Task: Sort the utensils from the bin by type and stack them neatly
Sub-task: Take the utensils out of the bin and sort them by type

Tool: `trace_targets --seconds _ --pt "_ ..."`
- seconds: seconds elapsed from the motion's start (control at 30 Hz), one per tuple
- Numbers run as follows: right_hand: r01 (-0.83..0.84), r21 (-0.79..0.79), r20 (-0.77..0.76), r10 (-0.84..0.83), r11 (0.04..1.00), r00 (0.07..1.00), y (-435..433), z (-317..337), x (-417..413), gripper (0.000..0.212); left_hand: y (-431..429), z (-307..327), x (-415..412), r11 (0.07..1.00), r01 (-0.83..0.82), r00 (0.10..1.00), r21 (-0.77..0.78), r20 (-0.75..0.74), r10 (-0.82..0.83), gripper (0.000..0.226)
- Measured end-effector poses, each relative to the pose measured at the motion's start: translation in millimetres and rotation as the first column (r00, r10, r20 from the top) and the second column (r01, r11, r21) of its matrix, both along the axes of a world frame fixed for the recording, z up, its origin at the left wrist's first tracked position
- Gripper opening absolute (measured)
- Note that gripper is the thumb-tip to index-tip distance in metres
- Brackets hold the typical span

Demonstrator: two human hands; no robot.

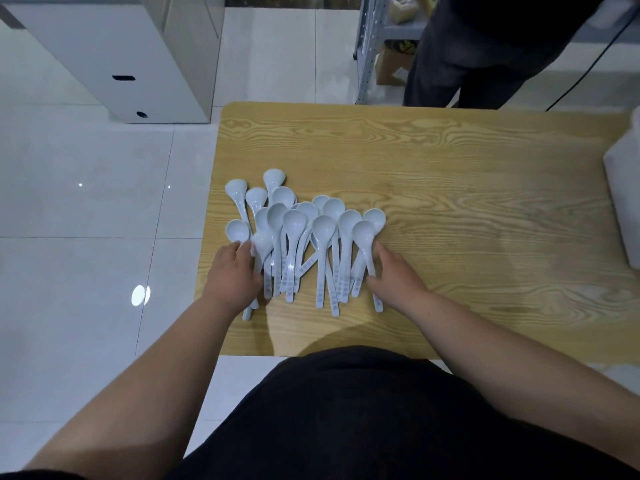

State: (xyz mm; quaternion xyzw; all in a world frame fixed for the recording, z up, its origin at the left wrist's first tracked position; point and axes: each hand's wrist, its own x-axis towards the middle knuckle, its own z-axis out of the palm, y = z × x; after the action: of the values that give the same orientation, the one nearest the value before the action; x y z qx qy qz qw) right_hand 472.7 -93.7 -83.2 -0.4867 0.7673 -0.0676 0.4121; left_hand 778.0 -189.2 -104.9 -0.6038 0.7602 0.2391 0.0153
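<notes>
Several white plastic soup spoons point(301, 237) lie in a loose bunch on the left part of the wooden table point(467, 188), bowls pointing away from me and handles toward me. My left hand point(235, 271) cups the left side of the bunch, its fingertips touching the outer handles. On the right side, my right hand point(394, 275) presses against the outermost spoon point(364, 237) with fingers and thumb nearly straight. Neither hand lifts a spoon. A few handles at the left are hidden under my left hand.
A white bin point(623, 202) stands at the table's right edge, partly out of frame. A person in dark trousers point(460, 60) stands beyond the far edge, beside a metal shelf point(369, 46). A white cabinet point(114, 53) stands on the tiled floor at upper left.
</notes>
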Motion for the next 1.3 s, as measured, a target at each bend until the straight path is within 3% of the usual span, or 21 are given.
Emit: trace_targets --seconds 0.1,0.17,0.5,0.97,1.1,1.3 --pt "-0.059 0.106 -0.075 0.067 0.993 0.995 15 5 -12 0.074 9 14 -15 0.987 0.132 0.991 -0.092 0.041 -0.129 0.063" --pt "-0.102 0.115 -0.112 0.115 0.988 0.987 29 11 -25 0.067 22 25 -35 0.956 0.269 0.962 -0.115 0.076 -0.261 0.063" --pt "-0.317 0.012 -0.231 0.311 0.948 0.922 138 63 -95 0.043 126 72 -181 0.759 0.646 0.750 0.080 0.117 -0.651 0.046" --pt "-0.302 -0.020 -0.269 0.286 0.953 0.920 307 84 -274 0.037 280 107 -405 0.667 0.742 0.654 0.067 0.145 -0.743 0.045" --pt "-0.289 -0.036 -0.266 0.270 0.957 0.926 330 84 -304 0.036 299 117 -445 0.671 0.739 0.660 0.051 0.143 -0.738 0.044" --pt "-0.256 -0.060 -0.228 0.236 0.965 0.945 338 84 -338 0.039 302 122 -478 0.610 0.791 0.594 0.049 0.179 -0.784 0.037"
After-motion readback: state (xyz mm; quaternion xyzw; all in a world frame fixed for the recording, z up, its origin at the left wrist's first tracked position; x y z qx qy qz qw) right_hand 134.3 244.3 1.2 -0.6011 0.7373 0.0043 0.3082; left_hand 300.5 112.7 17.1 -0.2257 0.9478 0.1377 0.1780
